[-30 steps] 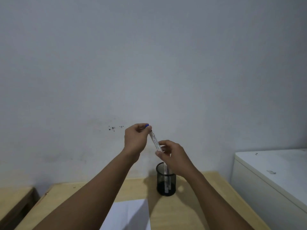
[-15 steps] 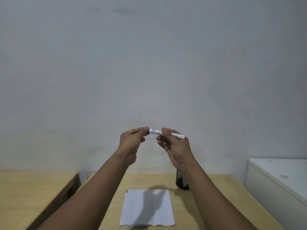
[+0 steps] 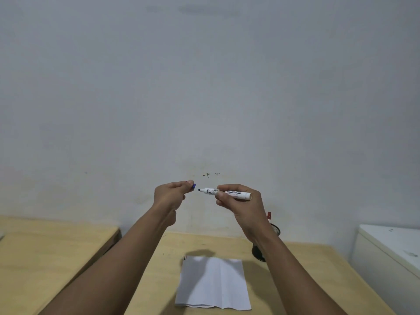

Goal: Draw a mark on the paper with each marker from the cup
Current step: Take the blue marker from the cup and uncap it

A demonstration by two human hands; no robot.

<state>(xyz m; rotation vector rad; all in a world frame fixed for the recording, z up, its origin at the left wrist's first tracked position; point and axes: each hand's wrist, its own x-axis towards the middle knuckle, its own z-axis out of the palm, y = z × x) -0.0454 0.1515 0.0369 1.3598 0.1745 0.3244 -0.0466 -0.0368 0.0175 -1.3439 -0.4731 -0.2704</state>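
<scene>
My right hand [image 3: 241,204] grips a white marker [image 3: 227,193] held level in the air, its dark uncapped tip pointing left. My left hand [image 3: 170,195] pinches the marker's blue cap [image 3: 193,186], a small gap away from the tip. Below, a white sheet of paper [image 3: 213,283] lies flat on the wooden table [image 3: 159,280]; small marks show at its top left corner. The black mesh cup [image 3: 272,233] stands behind my right wrist, mostly hidden, with a red-capped marker [image 3: 269,216] sticking up out of it.
A second wooden table [image 3: 45,246] stands at the left across a narrow gap. A white cabinet [image 3: 391,251] stands at the right, close to the table. A plain white wall rises right behind the tables.
The cap has come off the marker: my left hand has pulled it left and the dark tip now shows. Both hands stay raised above the paper.
</scene>
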